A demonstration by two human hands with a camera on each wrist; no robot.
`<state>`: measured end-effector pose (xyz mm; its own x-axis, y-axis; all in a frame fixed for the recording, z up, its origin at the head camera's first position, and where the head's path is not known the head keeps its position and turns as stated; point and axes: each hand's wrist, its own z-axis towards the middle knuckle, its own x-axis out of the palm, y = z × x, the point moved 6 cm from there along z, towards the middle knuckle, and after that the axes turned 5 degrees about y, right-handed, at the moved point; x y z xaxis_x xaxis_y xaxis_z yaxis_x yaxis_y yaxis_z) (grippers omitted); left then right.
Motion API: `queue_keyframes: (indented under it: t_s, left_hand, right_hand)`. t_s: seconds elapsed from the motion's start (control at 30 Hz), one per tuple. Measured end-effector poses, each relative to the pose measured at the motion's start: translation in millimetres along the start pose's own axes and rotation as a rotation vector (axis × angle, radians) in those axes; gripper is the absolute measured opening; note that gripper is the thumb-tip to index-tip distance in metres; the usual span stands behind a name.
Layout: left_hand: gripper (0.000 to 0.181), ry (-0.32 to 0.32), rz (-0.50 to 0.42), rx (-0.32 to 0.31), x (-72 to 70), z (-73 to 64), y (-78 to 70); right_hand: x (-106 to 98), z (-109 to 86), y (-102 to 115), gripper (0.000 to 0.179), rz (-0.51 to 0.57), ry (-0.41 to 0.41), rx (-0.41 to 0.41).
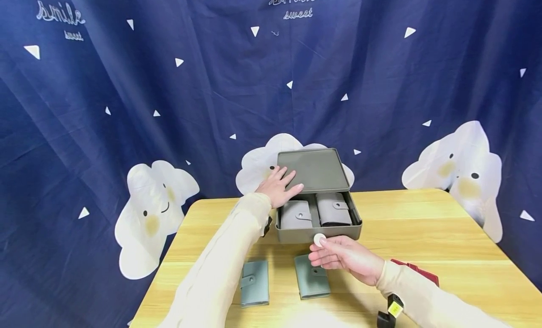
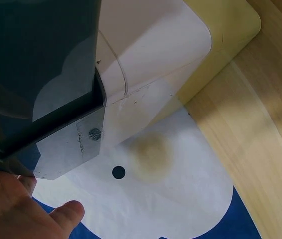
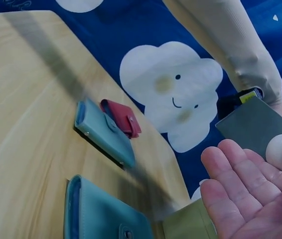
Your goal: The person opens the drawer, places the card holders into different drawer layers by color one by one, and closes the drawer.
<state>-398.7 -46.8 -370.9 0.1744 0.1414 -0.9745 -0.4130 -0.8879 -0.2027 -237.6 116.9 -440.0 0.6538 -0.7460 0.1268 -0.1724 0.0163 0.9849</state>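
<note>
A grey-green box (image 1: pixel 317 234) stands on the table, its lid (image 1: pixel 313 170) tilted up behind the opening. Inside lie two grey snap wallets, a left one (image 1: pixel 294 215) and a right one (image 1: pixel 332 209). My left hand (image 1: pixel 277 188) rests on the lid's left side with its fingers spread straight. In front of the box, my right hand (image 1: pixel 349 257) pinches a small white round piece (image 1: pixel 319 239) between thumb and index finger. The same piece (image 3: pixel 281 152) shows in the right wrist view, the other fingers extended below it.
Two teal snap wallets lie nearer me, one (image 1: pixel 255 283) left and one (image 1: pixel 312 278) partly under my right hand. A red wallet (image 1: pixel 423 274) lies behind my right forearm. A blue curtain (image 1: pixel 211 83) with clouds hangs behind the table's far edge.
</note>
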Motion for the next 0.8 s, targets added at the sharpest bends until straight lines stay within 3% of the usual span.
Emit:
queue_keyframes:
  t_s: [0.8]
  left_hand:
    - [0.075,-0.003,-0.001,0.004,3.9,5.4,3.2]
  right_hand:
    - [-16,21.5,8,0.050,-0.003,-0.046,0.012]
